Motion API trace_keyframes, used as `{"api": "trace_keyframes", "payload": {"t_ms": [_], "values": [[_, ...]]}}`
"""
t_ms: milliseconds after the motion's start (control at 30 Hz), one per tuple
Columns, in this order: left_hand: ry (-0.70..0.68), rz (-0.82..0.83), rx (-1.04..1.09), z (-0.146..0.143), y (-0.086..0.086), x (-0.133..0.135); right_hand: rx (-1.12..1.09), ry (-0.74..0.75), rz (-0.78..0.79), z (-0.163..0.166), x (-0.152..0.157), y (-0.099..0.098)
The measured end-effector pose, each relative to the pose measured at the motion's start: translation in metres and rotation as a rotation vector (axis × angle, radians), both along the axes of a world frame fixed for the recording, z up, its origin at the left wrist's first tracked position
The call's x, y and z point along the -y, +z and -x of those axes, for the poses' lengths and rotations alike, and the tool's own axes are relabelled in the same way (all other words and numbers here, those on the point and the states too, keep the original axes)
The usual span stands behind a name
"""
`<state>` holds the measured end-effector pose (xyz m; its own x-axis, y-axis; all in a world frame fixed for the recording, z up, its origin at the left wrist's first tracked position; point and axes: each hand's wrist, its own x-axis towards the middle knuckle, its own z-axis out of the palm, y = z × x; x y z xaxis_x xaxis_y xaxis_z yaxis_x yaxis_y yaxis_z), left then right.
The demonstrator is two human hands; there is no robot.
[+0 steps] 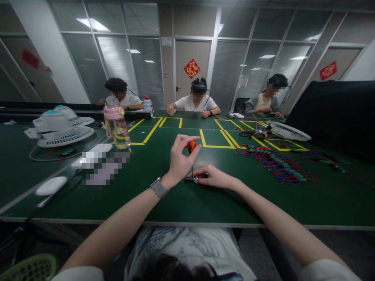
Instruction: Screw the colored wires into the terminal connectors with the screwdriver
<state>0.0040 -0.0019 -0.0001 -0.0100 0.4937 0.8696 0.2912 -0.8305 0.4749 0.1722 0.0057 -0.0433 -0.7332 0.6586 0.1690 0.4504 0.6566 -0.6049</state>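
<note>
An upright screwdriver [191,146] with an orange and black handle stands in the curl of my left hand [181,156], its thin shaft pointing down. The index finger and thumb of that hand reach past the handle, and the other fingers are partly hidden. Beneath the shaft, on the green table, lies a small circuit board [190,179] with a dark base. My right hand [208,175] is closed at the board's right side, fingertips pinching it against the table. Exactly where the screwdriver's tip meets the board is too small to make out.
To the right lies a bundle of wired circuit boards [278,166] with red and blue leads. A pink-lidded bottle [117,128], white fans [66,128] and a white mouse-like object [51,186] stand left. Yellow tape [216,146] marks the table. Several people sit across it.
</note>
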Motion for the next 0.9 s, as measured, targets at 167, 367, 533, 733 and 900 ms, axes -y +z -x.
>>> {"api": "trace_keyframes", "payload": {"t_ms": [167,367,533,733,900], "values": [[-0.087,0.033,0.001,0.0018,-0.0002,-0.0005,-0.003,0.016,-0.006,0.0001,-0.0008,-0.0003],[-0.189,0.11,0.057,0.0002,-0.0028,-0.0023,-0.002,0.02,-0.018,0.0,-0.0013,-0.0012],[-0.038,-0.014,0.001,0.0,0.0016,-0.0005,-0.009,0.014,-0.003,-0.0006,-0.0018,-0.0024],[-0.07,-0.019,-0.016,0.0024,0.0001,-0.0012,-0.006,0.015,-0.011,-0.0004,-0.0017,-0.0021],[-0.201,0.092,0.039,0.0018,-0.0029,-0.0027,-0.013,0.006,-0.002,-0.0001,-0.0008,-0.0011]]}}
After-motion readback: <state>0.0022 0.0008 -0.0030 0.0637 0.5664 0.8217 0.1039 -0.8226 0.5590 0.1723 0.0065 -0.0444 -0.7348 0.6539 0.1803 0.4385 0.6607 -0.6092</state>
